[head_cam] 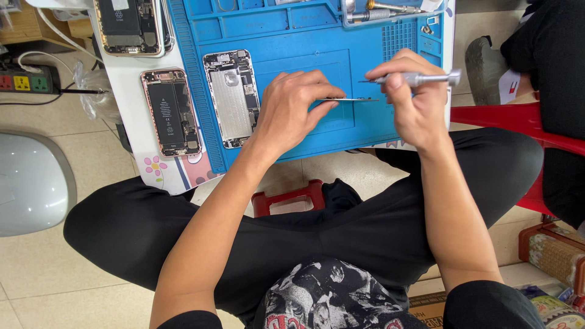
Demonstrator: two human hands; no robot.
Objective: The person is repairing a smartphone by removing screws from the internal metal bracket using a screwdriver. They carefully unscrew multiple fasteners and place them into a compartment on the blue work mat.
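My left hand (292, 106) grips a thin flat phone panel (356, 99), held edge-on above the blue repair mat (304, 36). My right hand (414, 97) holds a silver screwdriver (426, 78) lying level, its tip pointing left toward the panel's upper edge. Left of my left hand an opened phone body with a silver plate (231, 97) lies on the mat. Further left, an opened rose-gold phone with a black battery (170, 113) rests on the white table (131, 103). A third opened phone (128, 24) lies at the top left.
Metal tools (378, 11) sit in a tray at the mat's top. A power strip (24, 79) and cables lie on the floor at left, near a grey rounded object (30, 183). A red stool (518, 119) and another person's dark clothing are at right.
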